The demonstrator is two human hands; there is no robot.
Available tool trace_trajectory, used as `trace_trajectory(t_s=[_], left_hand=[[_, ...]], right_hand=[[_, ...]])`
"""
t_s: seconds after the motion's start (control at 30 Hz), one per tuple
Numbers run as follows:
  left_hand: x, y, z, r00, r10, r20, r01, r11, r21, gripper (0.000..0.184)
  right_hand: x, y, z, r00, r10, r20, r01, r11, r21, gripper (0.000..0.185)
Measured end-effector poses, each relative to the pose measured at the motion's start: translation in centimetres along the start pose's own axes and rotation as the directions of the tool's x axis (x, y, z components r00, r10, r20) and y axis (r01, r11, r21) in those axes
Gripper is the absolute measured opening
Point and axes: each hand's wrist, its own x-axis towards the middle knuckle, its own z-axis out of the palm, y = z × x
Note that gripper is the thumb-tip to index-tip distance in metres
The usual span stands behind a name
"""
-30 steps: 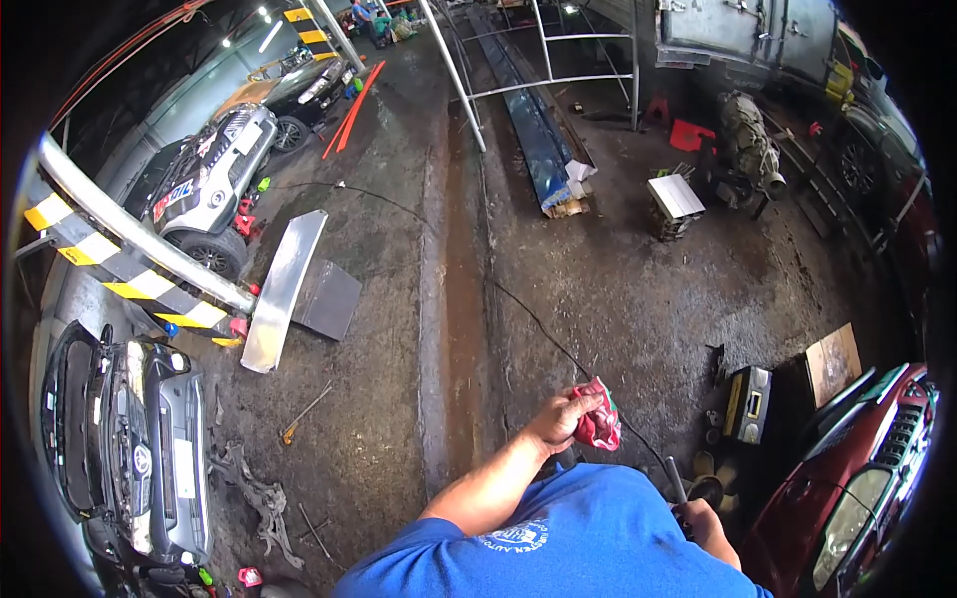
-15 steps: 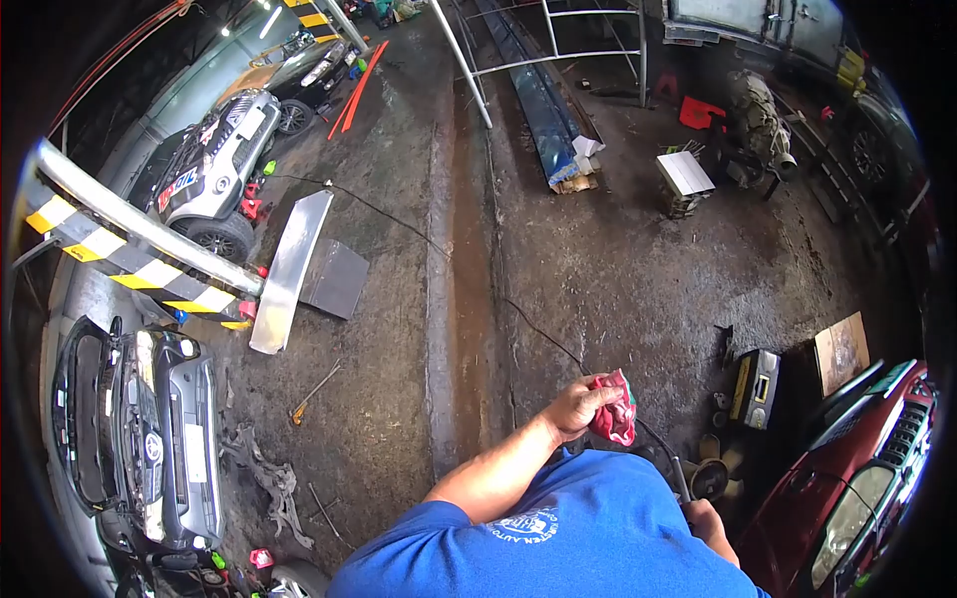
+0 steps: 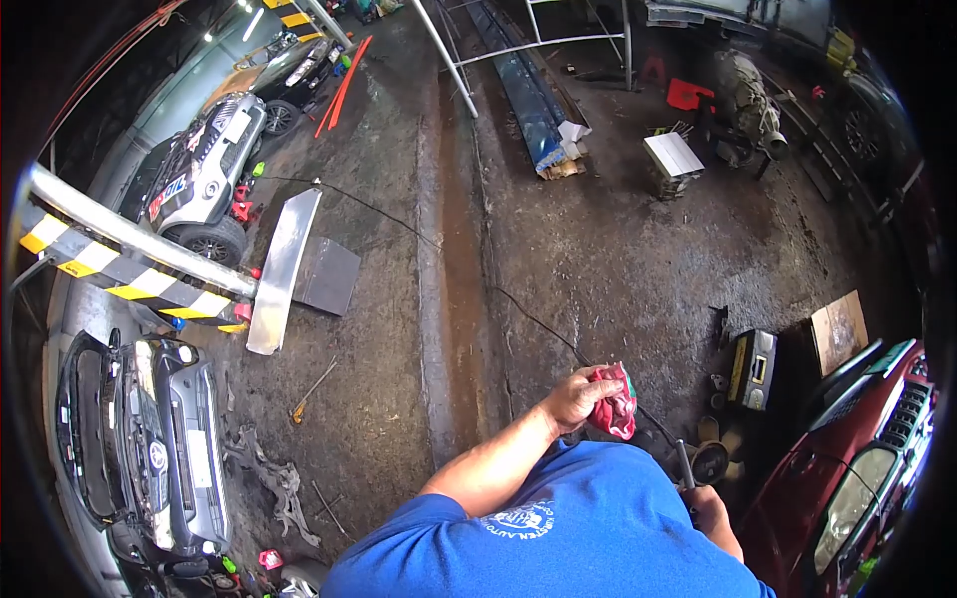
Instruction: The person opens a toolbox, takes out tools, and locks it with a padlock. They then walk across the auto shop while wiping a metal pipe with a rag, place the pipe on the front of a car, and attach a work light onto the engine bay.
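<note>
My left hand [image 3: 575, 399] is closed round a crumpled red cloth [image 3: 615, 404], held out in front of my chest. A dark cable [image 3: 541, 323] runs over the floor and passes behind the cloth toward my right side. Low at the right, my right hand [image 3: 708, 506] is wrapped round a grey metal rod or tube [image 3: 685, 463] that points up and away from me. The lower end of the rod is hidden by the hand and my blue shirt [image 3: 558, 538].
A dark red car front [image 3: 847, 468] stands close at the right, beside a yellow and grey box [image 3: 752, 370] and a fan [image 3: 710, 456]. At the left are a dark car front [image 3: 150, 448], a metal panel [image 3: 285, 271] and a striped post [image 3: 130, 269].
Over the last second, the left hand and red cloth have shifted slightly to the right. The view has tilted a little, so the background sits higher. Both hands keep their hold.
</note>
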Motion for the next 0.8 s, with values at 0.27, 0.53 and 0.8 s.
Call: trace_trajectory(t_s=[0.27,0.53,0.8], left_hand=[[0.7,-0.3,1.1,0.994,-0.069,0.08,0.066,0.997,0.045,0.013],[0.7,-0.8,0.9,0.996,-0.082,0.042,0.079,0.995,0.065,0.011],[0.4,-0.7,0.7,0.997,-0.063,0.044,0.061,0.997,0.054,0.012]], right_hand=[[-1.4,0.8,0.2,1.0,0.007,-0.009,-0.007,1.0,0.007,0.028],[2.6,3.8,1.3,0.999,-0.023,0.041,0.017,0.991,0.135,0.025],[1.1,2.0,0.9,0.998,-0.063,0.029,0.06,0.994,0.093,0.026]])
